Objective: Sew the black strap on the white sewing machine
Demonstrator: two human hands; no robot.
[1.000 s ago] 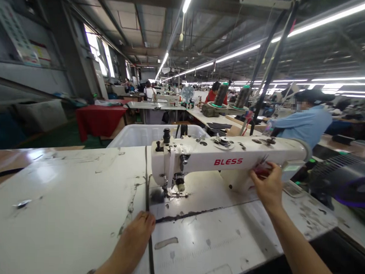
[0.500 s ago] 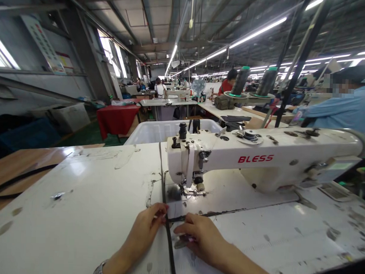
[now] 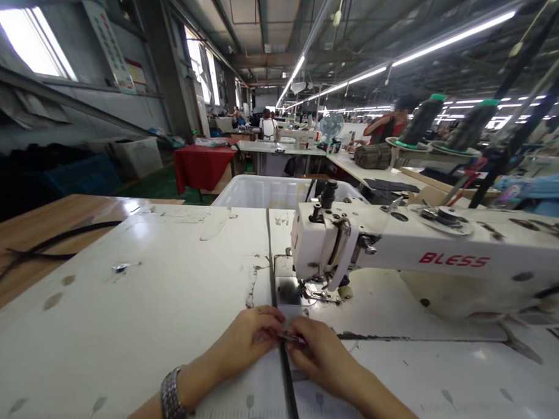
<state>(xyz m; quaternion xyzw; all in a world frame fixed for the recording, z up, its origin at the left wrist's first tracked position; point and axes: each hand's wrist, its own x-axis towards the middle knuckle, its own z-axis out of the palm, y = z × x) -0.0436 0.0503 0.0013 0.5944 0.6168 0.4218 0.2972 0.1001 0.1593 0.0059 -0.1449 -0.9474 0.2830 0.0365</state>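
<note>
A narrow black strap [image 3: 289, 393] runs up the white sewing table [image 3: 166, 291] toward me. My left hand [image 3: 247, 340] and my right hand [image 3: 320, 351] meet over its end, fingers pinched on the strap just in front of the needle plate. My right hand also seems to hold a small tool against the strap; what it is cannot be told. The white BLESS sewing machine [image 3: 443, 255] stands just behind, its presser foot [image 3: 320, 291] a short way beyond my fingertips. A metal watch sits on my left wrist.
A white plastic bin [image 3: 271, 194] stands behind the table. Black straps [image 3: 44, 250] lie on the wooden surface at left. Thread cones [image 3: 422, 120] rise at the right. Other people sit at machines farther back, and a red-covered table [image 3: 201, 164] stands beyond.
My right hand left the machine's right end and came down to the strap beside my left hand. Both hands now pinch the strap end. The view has shifted left and closer.
</note>
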